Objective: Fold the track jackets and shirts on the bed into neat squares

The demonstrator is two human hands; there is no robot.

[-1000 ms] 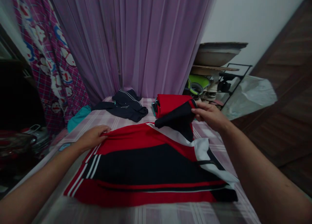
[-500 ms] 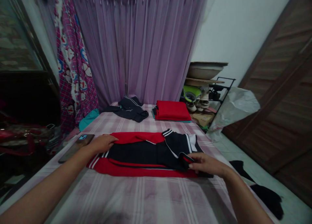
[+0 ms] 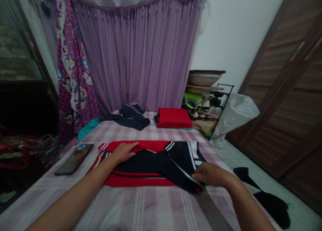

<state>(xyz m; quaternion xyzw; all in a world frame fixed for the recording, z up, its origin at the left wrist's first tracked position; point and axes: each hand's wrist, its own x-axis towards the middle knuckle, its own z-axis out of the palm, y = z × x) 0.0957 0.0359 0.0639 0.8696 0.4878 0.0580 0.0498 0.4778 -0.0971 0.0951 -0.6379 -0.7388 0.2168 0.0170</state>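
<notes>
A red and navy jacket [image 3: 141, 160] with white stripes lies partly folded on the bed, its red sleeve along the far side. My left hand [image 3: 124, 153] rests on that sleeve and the dark cloth beside it, fingers stretched out. At the jacket's right end, my right hand [image 3: 208, 174] pinches the white-trimmed edge of the dark part, fingertips together. The near right corner of the dark cloth is laid over the red cloth beneath. Part of the left end is hidden behind my left forearm.
A phone [image 3: 74, 159] lies left of the jacket. Farther back are a crumpled dark garment [image 3: 132, 117] and a folded red stack [image 3: 174, 117]. The bed [image 3: 120, 204] has a plaid sheet. To the right stand a shoe rack [image 3: 201, 107] and a white plastic bag [image 3: 233, 113].
My left hand has moved right along the red sleeve and opened flat. My right hand has brought the dark folded-up edge down flat towards me. The view has tilted up slightly.
</notes>
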